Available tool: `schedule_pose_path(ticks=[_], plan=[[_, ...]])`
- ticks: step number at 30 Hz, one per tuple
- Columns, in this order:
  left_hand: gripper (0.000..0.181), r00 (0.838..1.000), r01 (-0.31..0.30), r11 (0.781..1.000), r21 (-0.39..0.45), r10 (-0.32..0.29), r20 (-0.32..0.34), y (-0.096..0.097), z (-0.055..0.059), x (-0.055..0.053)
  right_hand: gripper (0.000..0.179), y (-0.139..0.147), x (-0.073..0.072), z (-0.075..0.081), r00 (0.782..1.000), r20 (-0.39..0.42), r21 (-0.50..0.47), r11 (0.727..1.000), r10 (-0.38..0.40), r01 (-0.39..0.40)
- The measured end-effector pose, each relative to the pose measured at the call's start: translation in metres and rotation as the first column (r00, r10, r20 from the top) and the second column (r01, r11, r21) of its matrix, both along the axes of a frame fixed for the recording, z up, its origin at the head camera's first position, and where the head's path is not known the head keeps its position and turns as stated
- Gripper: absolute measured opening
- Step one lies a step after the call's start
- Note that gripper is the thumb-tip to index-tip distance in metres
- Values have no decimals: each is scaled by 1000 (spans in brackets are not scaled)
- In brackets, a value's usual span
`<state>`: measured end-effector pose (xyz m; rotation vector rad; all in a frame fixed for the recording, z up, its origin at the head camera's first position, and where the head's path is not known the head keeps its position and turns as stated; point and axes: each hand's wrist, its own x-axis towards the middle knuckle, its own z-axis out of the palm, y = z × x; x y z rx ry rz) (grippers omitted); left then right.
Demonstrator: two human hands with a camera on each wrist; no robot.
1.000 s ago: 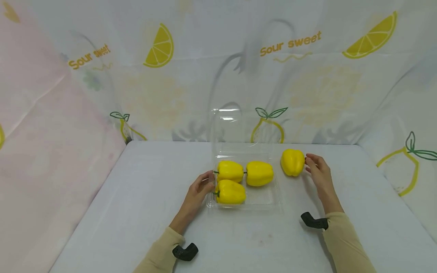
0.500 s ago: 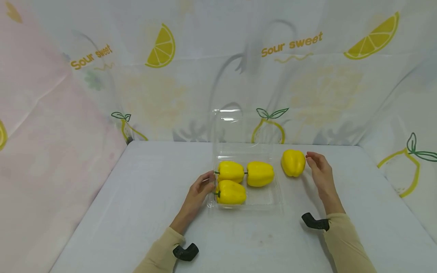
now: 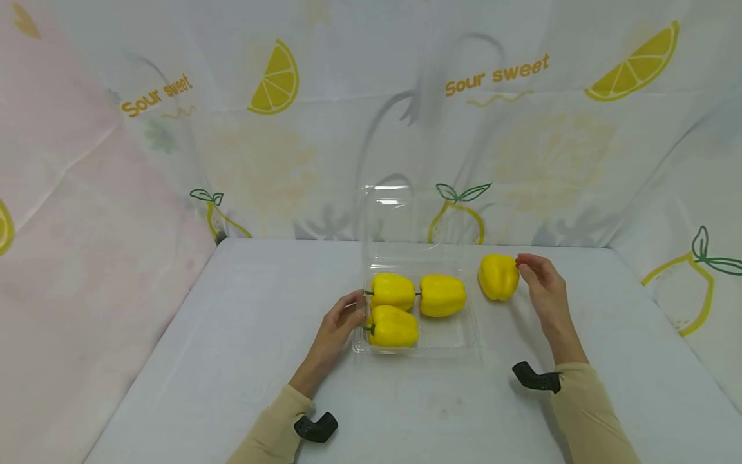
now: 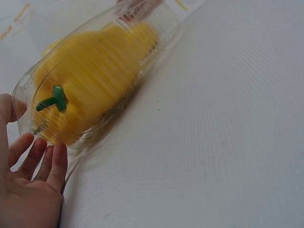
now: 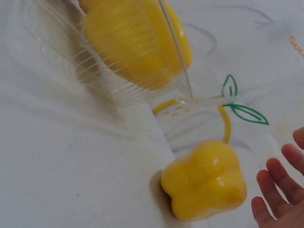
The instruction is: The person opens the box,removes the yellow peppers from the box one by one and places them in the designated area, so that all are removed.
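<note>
A clear plastic clamshell box (image 3: 446, 336) stands on the table with its lid raised at the back. Inside lie three yellow bell peppers: back left (image 3: 393, 291), back right (image 3: 442, 296) and front left (image 3: 393, 326). My left hand (image 3: 336, 325) holds the box at its left rim, thumb at the edge and fingers along the side wall in the left wrist view. To the right of the box a fourth yellow bell pepper (image 3: 498, 277) sits on the table. My right hand (image 3: 543, 290) is beside its right side, fingers extended and spread, fingertips close to it.
The upright transparent lid (image 3: 414, 222) is hinged at the box's back edge. A white cloth covers the table (image 3: 243, 309), and a lemon-printed curtain (image 3: 336, 142) hangs behind it. The box's front right part shows bare plastic.
My right fingers have come off the fourth pepper's stem end, drawn slightly back, then moved close to its upper right side. That pepper has turned slightly. My left hand stays at the box.
</note>
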<state>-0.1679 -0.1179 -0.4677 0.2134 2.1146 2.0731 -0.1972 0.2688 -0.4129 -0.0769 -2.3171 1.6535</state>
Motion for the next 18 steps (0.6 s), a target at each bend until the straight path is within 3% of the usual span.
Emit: schedule_pose_path(ticks=[10,18], plan=[[47,999,-10,1000,-6,10,-43,0,-2,0,41,-12,4,9,996,-25,56,995,86,-85],[48,999,4,1000,5,-4,-37,0,-1,1,36,-18,4,8,982,-110,36,988,155,-152]])
